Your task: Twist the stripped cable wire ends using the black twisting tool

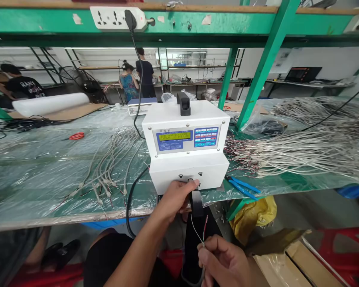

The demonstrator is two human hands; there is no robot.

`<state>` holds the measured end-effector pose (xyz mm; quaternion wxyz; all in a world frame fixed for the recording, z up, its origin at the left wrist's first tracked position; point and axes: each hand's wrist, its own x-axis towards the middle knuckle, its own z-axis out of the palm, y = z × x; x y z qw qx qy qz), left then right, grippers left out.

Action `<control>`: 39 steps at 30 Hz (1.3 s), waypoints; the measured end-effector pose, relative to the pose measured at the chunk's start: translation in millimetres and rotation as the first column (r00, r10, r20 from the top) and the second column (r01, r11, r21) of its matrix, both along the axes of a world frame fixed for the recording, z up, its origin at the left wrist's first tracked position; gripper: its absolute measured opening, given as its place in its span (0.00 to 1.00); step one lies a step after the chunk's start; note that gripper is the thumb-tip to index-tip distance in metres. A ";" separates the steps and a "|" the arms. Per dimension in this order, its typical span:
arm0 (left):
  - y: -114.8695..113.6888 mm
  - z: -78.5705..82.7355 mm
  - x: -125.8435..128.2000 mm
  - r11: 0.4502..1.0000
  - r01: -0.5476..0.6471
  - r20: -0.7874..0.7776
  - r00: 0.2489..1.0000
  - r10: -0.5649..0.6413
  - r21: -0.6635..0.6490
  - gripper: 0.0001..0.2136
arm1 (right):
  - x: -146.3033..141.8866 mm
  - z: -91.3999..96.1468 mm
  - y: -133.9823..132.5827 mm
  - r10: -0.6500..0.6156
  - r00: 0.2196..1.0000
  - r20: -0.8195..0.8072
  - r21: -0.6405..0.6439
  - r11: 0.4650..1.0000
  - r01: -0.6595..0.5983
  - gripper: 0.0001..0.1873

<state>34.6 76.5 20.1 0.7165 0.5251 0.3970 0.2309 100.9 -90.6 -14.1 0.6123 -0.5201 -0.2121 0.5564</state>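
A white box machine [187,147] with a blue screen and a keypad stands at the bench's front edge. My left hand [175,199] reaches up to its lower front, fingers curled, the fingertips at the small port there, above a black holder [196,203]. Below, my right hand [223,261] pinches a thin grey cable [197,233] whose red and white wire ends point up toward the holder. The rest of that cable hangs down out of sight.
A pile of cut grey cables [302,153] lies right of the machine, a smaller bunch [107,167] to its left. Blue-handled pliers [242,187] lie by the front edge, red cutters [75,136] farther left. Green frame posts [263,67] rise behind. People stand far back.
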 end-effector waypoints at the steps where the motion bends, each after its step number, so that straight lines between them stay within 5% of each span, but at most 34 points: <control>1: -0.7 -0.3 1.3 1.000 -0.005 -0.002 1.000 0.005 0.016 0.22 | 0.7 0.0 2.4 0.013 1.000 0.018 0.008 1.000 -0.013 0.30; 21: -7.3 -2.2 0.2 0.997 -0.072 0.031 0.997 0.071 0.038 0.23 | 2.9 7.1 23.8 -0.149 0.966 0.213 0.035 0.989 0.145 0.23; 33: -41.4 -32.6 -26.0 0.942 -0.309 0.115 0.939 0.324 -0.134 0.34 | -6.9 6.8 22.1 -0.209 0.930 0.303 0.040 0.978 0.207 0.19; 39: -64.0 -46.7 -31.9 0.925 -0.308 0.086 0.939 0.334 -0.224 0.34 | -9.8 0.0 10.3 -0.184 0.916 0.357 0.032 0.982 0.185 0.18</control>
